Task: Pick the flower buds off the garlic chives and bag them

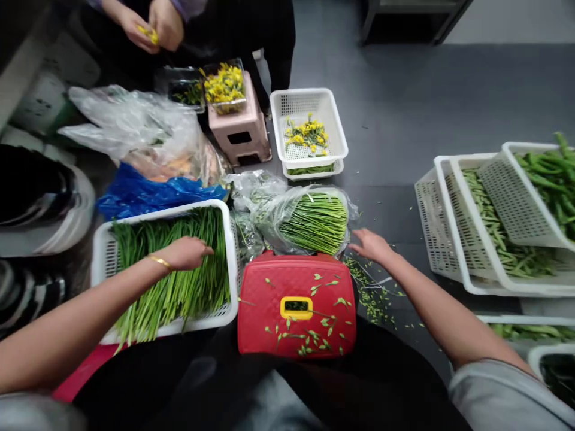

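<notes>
My left hand [191, 252] hovers over or touches long green flowering-chive stems [179, 293] lying in a white plastic basket [232, 263]; its fingers point right and hold nothing I can see. Beside an opened clear bag of bundled chive stems [317, 222], my right hand [369, 245] is open, fingers apart, at the bundle's cut ends. Whether it touches the plastic I cannot tell. Between my arms stands a red plastic stool [265, 305] with a yellow-rimmed handle slot. Loose chive buds [321, 341] are scattered on its top.
Cut buds [377, 299] litter the grey floor right of the stool. Ahead, a white basket [335, 120] holds yellow flowers. Another person's hands [155, 27] hold yellow blossoms behind a pink stool [229, 129]. Stacked baskets [442, 221] of green beans stand right; a blue bag [157, 191] lies left.
</notes>
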